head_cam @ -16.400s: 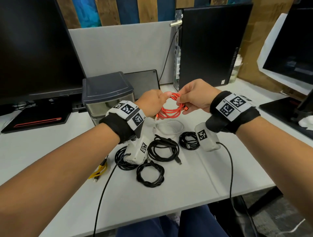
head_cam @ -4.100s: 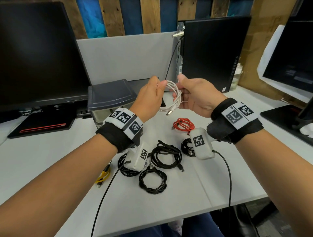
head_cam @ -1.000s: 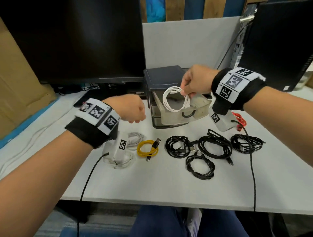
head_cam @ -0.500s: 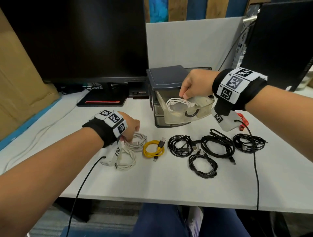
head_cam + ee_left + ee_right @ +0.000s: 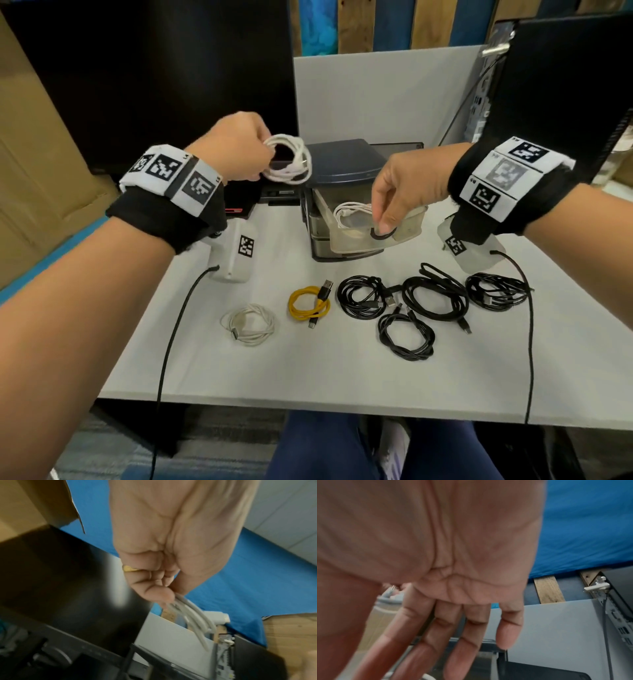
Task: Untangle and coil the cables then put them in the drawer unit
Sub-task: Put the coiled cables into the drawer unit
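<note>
White coil [image 5: 288, 160] pinched by left hand [image 5: 233, 147]; wrist view shows right hand [image 5: 453, 601] slack.

No readable text or labels.

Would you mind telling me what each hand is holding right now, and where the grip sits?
The left hand pinches a coiled white cable at the loops' left edge. The right hand holds nothing.

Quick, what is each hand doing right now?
Left hand: fingers curled round a coiled white cable, held up in the air.
Right hand: open, holding nothing, fingers straight down over the open drawer.
</note>
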Demonstrator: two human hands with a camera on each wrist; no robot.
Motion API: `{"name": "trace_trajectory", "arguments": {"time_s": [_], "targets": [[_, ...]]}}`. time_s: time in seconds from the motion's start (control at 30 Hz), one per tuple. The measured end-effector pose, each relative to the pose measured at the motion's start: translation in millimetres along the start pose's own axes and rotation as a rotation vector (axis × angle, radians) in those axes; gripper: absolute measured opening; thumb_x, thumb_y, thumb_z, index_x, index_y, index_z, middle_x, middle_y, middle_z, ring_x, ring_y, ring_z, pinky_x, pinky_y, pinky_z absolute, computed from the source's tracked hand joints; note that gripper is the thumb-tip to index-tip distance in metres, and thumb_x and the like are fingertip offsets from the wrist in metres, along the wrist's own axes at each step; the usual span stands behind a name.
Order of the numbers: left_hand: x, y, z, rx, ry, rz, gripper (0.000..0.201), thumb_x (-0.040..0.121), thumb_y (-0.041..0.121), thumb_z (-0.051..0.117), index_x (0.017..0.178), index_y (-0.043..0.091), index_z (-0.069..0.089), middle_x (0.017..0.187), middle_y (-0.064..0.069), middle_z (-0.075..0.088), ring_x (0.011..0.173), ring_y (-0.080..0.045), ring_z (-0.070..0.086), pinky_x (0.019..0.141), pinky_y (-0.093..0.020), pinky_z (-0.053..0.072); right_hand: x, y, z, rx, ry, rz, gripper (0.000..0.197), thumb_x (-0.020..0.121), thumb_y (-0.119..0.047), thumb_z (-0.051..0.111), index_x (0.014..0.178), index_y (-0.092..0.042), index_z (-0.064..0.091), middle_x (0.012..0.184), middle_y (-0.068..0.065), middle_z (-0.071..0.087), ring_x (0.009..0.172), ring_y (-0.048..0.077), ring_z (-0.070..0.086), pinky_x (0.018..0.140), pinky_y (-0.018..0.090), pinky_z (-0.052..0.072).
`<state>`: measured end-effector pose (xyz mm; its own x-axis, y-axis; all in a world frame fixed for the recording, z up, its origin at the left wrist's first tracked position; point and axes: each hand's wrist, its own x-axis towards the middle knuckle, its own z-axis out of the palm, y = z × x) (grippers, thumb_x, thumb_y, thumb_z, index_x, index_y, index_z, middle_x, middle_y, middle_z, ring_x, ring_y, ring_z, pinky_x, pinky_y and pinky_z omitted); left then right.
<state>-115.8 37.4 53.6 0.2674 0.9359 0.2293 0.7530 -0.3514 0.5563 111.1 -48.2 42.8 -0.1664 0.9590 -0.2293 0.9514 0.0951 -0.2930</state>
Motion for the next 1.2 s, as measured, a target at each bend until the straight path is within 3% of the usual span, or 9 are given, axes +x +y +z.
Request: {"name": "trace_trajectory", "arguments": {"time_s": [0.13,0.33,0.6,0.73,0.8,0.87,1.0,1.1,1.2], "targets": [[-6,28,26,-0.265,-0.058,0.032,0.005,0.09,0.015,0.062,0.095,0.014,0.062,0.089,-0.005,0.067,0.069,-0.01,0.063,0.055,-0.017,0.052,-8,4,0,-0.047,0.009,0.033,0.016,0.076,-0.017,0.078,0.091,-0.02,0.073,0.081,-0.012,0.066,0.077,0.005,0.057,0.068,0.021,0.042],[-2,42,66,-0.102,-0.167,0.082,0.014,0.089,0.014,0.064,0.092,0.016,0.05,0.089,-0.006,0.065,0.066,-0.014,0.068,0.073,-0.033,0.06,-18,11,1,-0.033,0.077,0.0,0.01,0.075,-0.013,0.077,0.075,-0.022,0.072,0.075,-0.009,0.068,0.073,0.007,0.058,0.072,0.023,0.046],[-8,41,56,0.152,-0.302,0.164,0.024,0.087,0.04,0.064,0.087,0.017,0.072,0.086,0.003,0.067,0.082,-0.011,0.061,0.07,-0.026,0.048,-18,11,2,0.012,0.064,0.007,0.012,0.075,-0.013,0.077,0.08,-0.022,0.072,0.072,-0.011,0.067,0.071,0.005,0.058,0.077,0.024,0.047],[-25,37,32,0.239,-0.33,0.221,0.021,0.092,0.033,0.058,0.091,0.015,0.068,0.088,-0.001,0.065,0.079,-0.012,0.058,0.065,-0.023,0.046,-16,10,4,-0.008,0.08,0.003,0.012,0.076,-0.021,0.077,0.085,-0.024,0.07,0.068,-0.013,0.063,0.069,0.008,0.055,0.073,0.027,0.044],[-37,30,25,0.35,-0.45,0.233,0.014,0.092,0.03,0.057,0.09,0.019,0.065,0.088,0.0,0.065,0.077,-0.012,0.059,0.063,-0.022,0.045,-14,9,4,0.0,0.149,-0.002,0.005,0.083,-0.024,0.069,0.087,-0.026,0.07,0.068,-0.011,0.061,0.065,0.01,0.053,0.065,0.025,0.045],[-49,16,28,0.504,-0.644,0.2,0.011,0.092,0.03,0.058,0.09,0.021,0.064,0.084,0.004,0.064,0.073,-0.009,0.057,0.062,-0.021,0.044,-9,6,4,-0.031,0.236,0.005,0.018,0.09,-0.018,0.056,0.099,-0.024,0.07,0.074,-0.009,0.059,0.06,0.008,0.05,0.056,0.017,0.041],[-74,-20,57,0.858,-0.976,0.028,0.033,0.081,0.045,0.068,0.095,0.015,0.068,0.071,0.006,0.06,0.063,-0.01,0.051,0.054,-0.02,0.041,1,-1,6,-0.322,0.172,0.015,0.041,0.092,-0.008,0.047,0.126,-0.027,0.059,0.108,-0.006,0.056,0.087,0.014,0.05,0.075,0.022,0.037],[-89,-43,73,0.985,-1.099,-0.025,0.039,0.073,0.05,0.074,0.08,0.012,0.067,0.067,0.004,0.056,0.071,-0.015,0.051,0.064,-0.027,0.044,8,-4,10,-0.599,0.012,0.037,0.047,0.092,-0.01,0.052,0.134,-0.029,0.053,0.132,0.0,0.054,0.113,0.023,0.052,0.093,0.031,0.04],[-93,-52,78,0.941,-1.146,-0.032,0.034,0.074,0.037,0.077,0.081,0.005,0.068,0.06,0.005,0.053,0.068,-0.017,0.05,0.074,-0.034,0.047,10,-5,11,-0.697,-0.009,0.046,0.047,0.093,-0.011,0.053,0.136,-0.027,0.051,0.136,0.001,0.051,0.12,0.024,0.05,0.095,0.029,0.039]]}}
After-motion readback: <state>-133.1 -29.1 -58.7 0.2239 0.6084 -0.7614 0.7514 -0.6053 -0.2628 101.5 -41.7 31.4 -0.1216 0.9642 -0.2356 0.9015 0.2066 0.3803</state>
